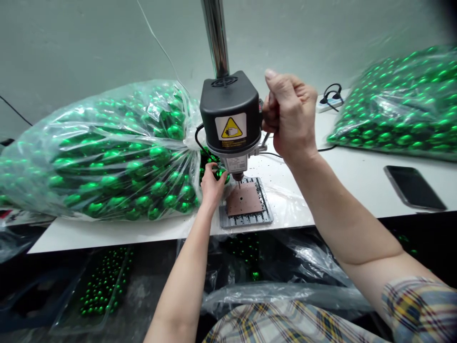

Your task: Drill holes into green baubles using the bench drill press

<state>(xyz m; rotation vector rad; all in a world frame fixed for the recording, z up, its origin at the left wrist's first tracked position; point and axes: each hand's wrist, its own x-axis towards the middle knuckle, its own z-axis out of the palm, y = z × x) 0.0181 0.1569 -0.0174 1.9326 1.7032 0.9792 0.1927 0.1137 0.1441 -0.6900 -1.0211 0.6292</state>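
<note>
Picking ball, seemingly, from green balls (213,157) left of drill press (230,114); next move likely calls for seating one beneath bit (240,185), fingertips clear. Balls lie at left hand (212,185), thumb and fingers parted; whether gripping, cannot tell. Right hand (291,112) looks closed around lever (265,139), right of drill press.

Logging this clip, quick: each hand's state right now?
Left hand: partly curled at the green balls; whether it grips one cannot be told.
Right hand: closed in a fist beside the drill press; whatever it may hold is hidden.
</note>
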